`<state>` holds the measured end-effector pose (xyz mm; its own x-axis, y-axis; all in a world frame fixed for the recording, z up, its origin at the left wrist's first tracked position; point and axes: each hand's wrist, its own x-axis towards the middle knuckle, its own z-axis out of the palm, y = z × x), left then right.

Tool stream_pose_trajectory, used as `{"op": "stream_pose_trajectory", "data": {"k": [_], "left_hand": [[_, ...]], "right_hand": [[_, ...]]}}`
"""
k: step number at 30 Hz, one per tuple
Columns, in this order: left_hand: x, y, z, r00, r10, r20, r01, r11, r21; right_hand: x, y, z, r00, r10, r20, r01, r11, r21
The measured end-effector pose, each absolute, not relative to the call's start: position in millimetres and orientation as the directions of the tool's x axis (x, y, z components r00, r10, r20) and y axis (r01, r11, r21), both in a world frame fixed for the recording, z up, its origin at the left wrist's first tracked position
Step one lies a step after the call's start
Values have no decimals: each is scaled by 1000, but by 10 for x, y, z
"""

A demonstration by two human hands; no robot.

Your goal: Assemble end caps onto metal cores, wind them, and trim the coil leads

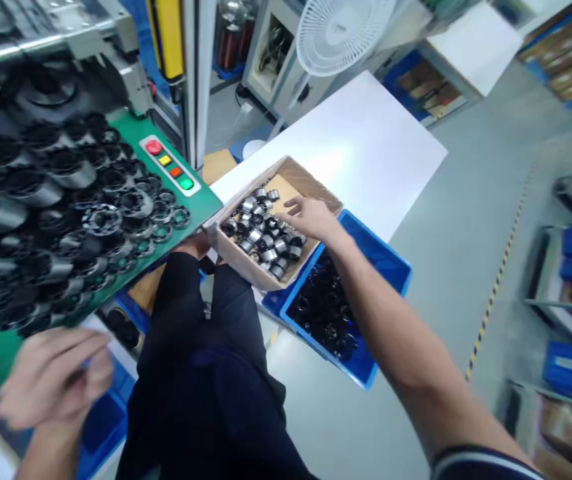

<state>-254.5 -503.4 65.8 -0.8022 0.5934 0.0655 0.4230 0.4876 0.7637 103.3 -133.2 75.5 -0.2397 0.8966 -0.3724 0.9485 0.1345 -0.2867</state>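
Fingers point(293, 208) of the right hand point(313, 217) reach loosely open into a box point(246, 263), tips down at the rings point(261, 233) heaped inside, with nothing visibly gripped. The box sits between a green desk point(193, 203) and a blue bin point(383, 260) of black parts point(323, 310), touching the bin's edge. The left hand point(53, 380) hangs low by the green desk's near edge, blurred, fingers half curled, and whether it holds anything cannot be told; the desk carries rows of dark parts point(66, 220) and a strip of buttons point(170, 165).
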Motion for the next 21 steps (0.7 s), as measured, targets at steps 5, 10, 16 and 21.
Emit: {"op": "stream_pose_trajectory", "data": {"k": [5,10,16,21], "left_hand": [[-1596,-3679,632,-20,915,403,690,-279,667],[-908,-1985,425,110,957,267,788,-247,564],[-368,-817,12,248,963,-108,945,-216,245],[-400,-684,-201,334,937,-101,925,-305,227]], "right_hand": [[1233,-1264,136,-274,867,-416,922,114,-369],[1612,-1098,10,-303,906,-296,859,125,-496],[1785,-753,-239,-261,945,-197,869,141,-473],[1819,-852,-266,-295,943,-156,867,195,-458]]}}
